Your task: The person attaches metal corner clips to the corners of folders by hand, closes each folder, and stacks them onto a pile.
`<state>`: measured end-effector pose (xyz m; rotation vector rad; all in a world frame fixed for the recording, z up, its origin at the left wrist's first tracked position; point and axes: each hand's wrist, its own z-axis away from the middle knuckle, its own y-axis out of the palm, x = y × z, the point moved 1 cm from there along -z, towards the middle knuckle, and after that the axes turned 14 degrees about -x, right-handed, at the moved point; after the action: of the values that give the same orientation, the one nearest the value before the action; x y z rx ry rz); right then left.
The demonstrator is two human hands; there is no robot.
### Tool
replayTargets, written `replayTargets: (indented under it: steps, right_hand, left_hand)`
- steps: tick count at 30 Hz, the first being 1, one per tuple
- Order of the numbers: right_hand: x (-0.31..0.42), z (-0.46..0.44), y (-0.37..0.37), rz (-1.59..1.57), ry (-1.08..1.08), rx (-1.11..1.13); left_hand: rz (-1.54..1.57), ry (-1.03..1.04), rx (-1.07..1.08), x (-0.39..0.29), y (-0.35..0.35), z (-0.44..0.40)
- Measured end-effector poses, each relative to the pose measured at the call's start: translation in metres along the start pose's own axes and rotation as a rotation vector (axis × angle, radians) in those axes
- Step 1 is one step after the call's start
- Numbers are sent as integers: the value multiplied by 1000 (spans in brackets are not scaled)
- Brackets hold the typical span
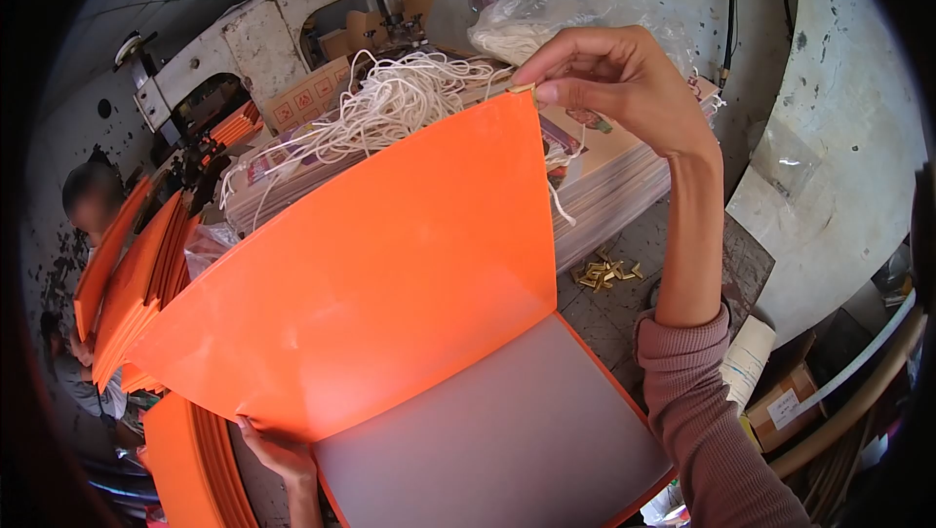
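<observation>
An orange folder is spread open in front of me, its cover raised and its inner side greyish. At the cover's top right corner, my right hand pinches a small gold metal corner piece between thumb and fingers. My left hand grips the cover's lower edge, thumb on the orange face and the other fingers mostly hidden behind it. Below the right forearm lies a small pile of loose gold metal corners.
White cord lies tangled on a stack of printed cardboard. A worn pale machine stands behind. Orange folders are stacked at left and lower left. Another person is at far left. Boxes sit at right.
</observation>
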<state>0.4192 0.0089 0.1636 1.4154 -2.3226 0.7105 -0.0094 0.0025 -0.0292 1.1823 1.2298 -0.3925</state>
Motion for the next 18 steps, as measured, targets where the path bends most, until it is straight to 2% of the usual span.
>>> replayTargets:
  steps: [9, 12, 16, 18]
  right_hand:
    - [5, 1, -3, 136, -20, 22]
    - [-1, 0, 0, 92, 82, 38]
    - [-4, 2, -5, 29, 102, 47]
    - [1, 3, -8, -22, 96, 120]
  left_hand:
    - [14, -2, 28, 3, -1, -1]
    - [36, 14, 60, 3, 0, -2]
    - [25, 8, 26, 1, 3, 1]
    - [30, 2, 45, 1, 4, 1]
